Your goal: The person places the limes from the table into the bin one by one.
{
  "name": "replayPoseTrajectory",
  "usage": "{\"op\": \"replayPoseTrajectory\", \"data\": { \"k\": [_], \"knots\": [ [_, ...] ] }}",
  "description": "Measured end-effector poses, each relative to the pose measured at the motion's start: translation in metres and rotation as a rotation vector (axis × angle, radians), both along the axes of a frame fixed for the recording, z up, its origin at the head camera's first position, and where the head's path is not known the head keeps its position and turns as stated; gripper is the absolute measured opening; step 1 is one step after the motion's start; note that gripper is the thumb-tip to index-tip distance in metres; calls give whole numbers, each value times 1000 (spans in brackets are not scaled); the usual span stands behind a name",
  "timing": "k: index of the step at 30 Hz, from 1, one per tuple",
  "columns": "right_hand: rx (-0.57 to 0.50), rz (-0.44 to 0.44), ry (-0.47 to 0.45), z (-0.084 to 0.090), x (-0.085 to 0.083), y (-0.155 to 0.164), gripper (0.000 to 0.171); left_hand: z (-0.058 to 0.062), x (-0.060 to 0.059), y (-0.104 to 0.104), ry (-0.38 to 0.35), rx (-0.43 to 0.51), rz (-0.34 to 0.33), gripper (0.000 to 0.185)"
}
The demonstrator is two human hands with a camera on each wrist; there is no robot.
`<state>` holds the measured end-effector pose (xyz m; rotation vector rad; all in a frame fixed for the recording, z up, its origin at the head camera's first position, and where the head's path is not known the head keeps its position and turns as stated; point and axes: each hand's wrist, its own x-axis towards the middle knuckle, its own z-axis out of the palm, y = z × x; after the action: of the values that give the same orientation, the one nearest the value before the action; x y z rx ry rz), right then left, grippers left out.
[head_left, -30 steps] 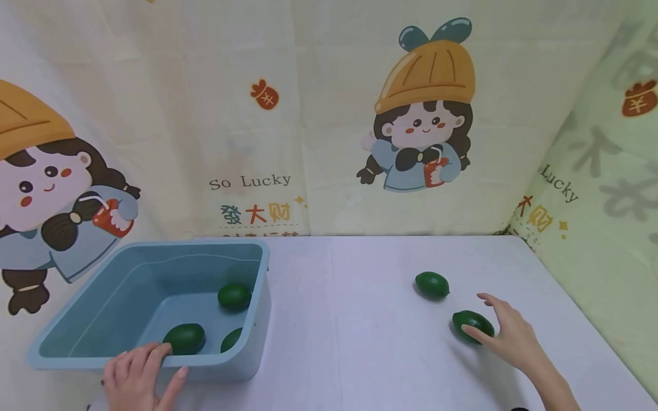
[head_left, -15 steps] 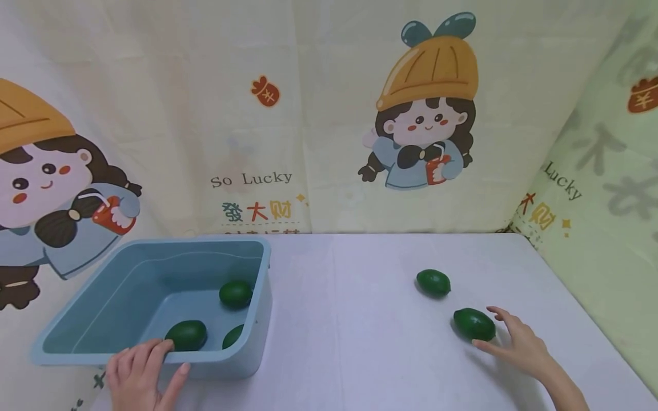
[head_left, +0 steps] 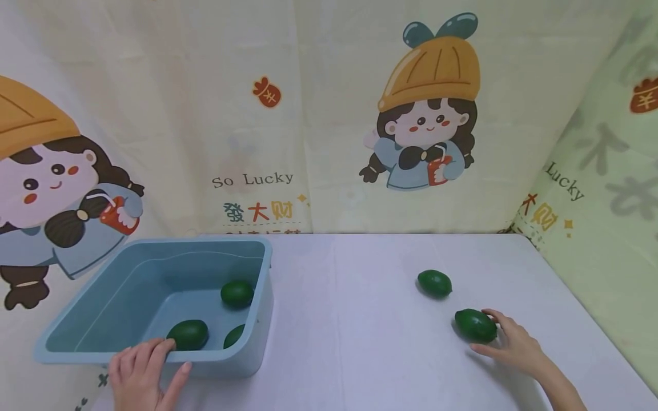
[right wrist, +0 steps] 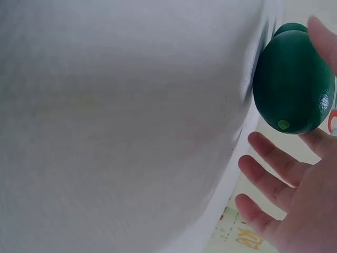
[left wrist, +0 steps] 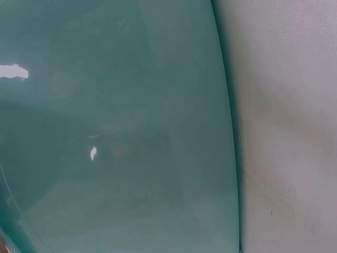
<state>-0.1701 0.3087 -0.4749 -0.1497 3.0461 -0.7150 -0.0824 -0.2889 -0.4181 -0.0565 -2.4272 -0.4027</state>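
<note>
My right hand (head_left: 519,346) is at the right of the table around the near end of a dark green lime (head_left: 476,325). In the right wrist view, the thumb (right wrist: 325,45) overlaps one side of this lime (right wrist: 294,81), an index finger passes behind it, and the other fingers are spread apart. A second lime (head_left: 434,283) lies just behind it. At left, my left hand (head_left: 141,374) holds the near rim of a blue plastic bin (head_left: 259,319), fingers hooked over it and thumb outside. The left wrist view is filled by the bin's wall (left wrist: 131,105).
Several limes lie inside the bin: one by the right wall (head_left: 237,294), another lime (head_left: 188,335) near the left fingertips, and a lime partly hidden by the rim (head_left: 233,335). A white-covered table (head_left: 360,319) meets a printed curtain (head_left: 334,114) behind.
My right hand has drawn slightly back and lowered, then its fingers have closed in nearer the lime. The left hand stays on the bin's rim. The head view has shifted slightly.
</note>
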Motion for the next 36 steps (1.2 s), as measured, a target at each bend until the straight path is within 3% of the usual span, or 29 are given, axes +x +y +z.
{"op": "replayPoseTrajectory", "data": {
  "k": [19, 26, 36],
  "knots": [
    [44, -1, -27, 1, -4, 0, 81, 2, -3, -1, -4, -1, 1, 45],
    [52, -7, -10, 0, -5, 0, 76, 4, -5, -2, 30, 7, -18, 47],
    [58, -32, -35, 3, -9, -4, 78, 5, -4, -4, -5, -8, -8, 45]
  ]
}}
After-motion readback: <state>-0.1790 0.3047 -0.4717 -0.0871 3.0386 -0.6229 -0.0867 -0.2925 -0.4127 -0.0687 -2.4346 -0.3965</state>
